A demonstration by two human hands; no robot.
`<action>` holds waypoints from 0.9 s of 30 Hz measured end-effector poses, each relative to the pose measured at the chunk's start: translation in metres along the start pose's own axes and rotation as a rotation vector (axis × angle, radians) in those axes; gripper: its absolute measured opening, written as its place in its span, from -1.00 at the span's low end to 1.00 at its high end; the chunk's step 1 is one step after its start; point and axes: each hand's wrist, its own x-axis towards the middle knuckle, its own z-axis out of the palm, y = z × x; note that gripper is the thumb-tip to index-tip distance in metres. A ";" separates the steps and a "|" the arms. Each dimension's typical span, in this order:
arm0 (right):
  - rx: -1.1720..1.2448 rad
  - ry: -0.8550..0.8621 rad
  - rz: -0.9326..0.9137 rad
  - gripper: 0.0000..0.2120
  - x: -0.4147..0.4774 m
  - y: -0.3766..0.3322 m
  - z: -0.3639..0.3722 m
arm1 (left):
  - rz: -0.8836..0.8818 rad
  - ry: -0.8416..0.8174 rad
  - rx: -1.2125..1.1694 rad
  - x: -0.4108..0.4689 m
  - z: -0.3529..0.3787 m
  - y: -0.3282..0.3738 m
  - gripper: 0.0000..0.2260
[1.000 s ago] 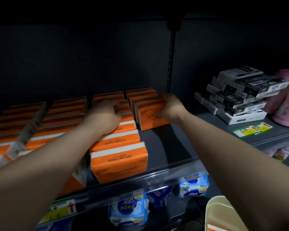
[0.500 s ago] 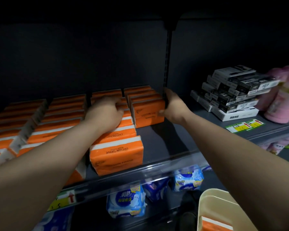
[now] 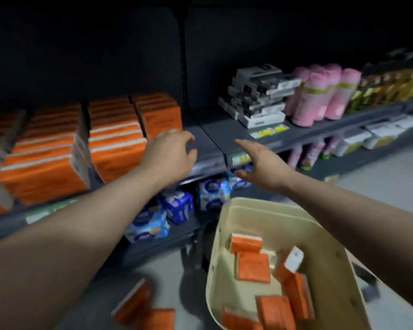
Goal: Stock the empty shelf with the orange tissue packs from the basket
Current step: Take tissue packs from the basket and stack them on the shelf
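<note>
Basket [image 3: 260,217], cream-coloured, is seen at lower right, and several orange tissue packs [image 3: 253,270] are scattered loosely inside it, some flat, some tilted. Stocked rows [image 3: 117,148] of the same packs are stood on the shelf [image 3: 208,141] at left, with bare shelf beside them on the right. More floor packs [image 3: 157,319] are seen left of the basket. The left hand [image 3: 169,153] is held at the shelf edge, fingers loosely curled round nothing. The right hand [image 3: 262,163] is spread wide and empty.
</note>
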 end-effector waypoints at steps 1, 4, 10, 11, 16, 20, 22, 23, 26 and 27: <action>-0.009 -0.029 0.023 -0.30 -0.021 0.006 0.001 | 0.019 -0.025 0.001 -0.011 0.006 0.013 -0.67; -0.057 -0.152 0.105 -0.32 -0.077 0.031 0.013 | 0.087 -0.106 -0.017 -0.043 0.033 0.046 -0.70; -0.085 -0.402 0.315 -0.33 -0.148 0.080 0.058 | 0.145 -0.476 -0.031 -0.092 0.122 0.083 -0.63; -0.081 -0.437 0.325 -0.34 -0.155 0.087 0.067 | 0.151 -0.555 -0.031 -0.098 0.139 0.085 -0.63; -0.064 -0.570 0.352 -0.37 -0.173 0.119 0.110 | 0.071 -0.926 -0.019 -0.117 0.222 0.089 -0.57; 0.019 -0.582 0.341 -0.41 -0.167 0.136 0.135 | -0.022 -1.115 -0.012 -0.132 0.274 0.085 -0.48; 0.053 -0.577 0.360 -0.39 -0.165 0.145 0.146 | -0.060 -1.188 -0.038 -0.139 0.294 0.081 -0.45; 0.066 -0.578 0.372 -0.38 -0.165 0.150 0.151 | -0.081 -1.220 -0.053 -0.142 0.303 0.079 -0.43; 0.098 -0.571 0.420 -0.39 -0.166 0.163 0.163 | -0.101 -1.292 -0.047 -0.151 0.326 0.073 -0.39; 0.112 -0.567 0.438 -0.39 -0.166 0.166 0.166 | -0.106 -1.310 -0.042 -0.154 0.332 0.070 -0.38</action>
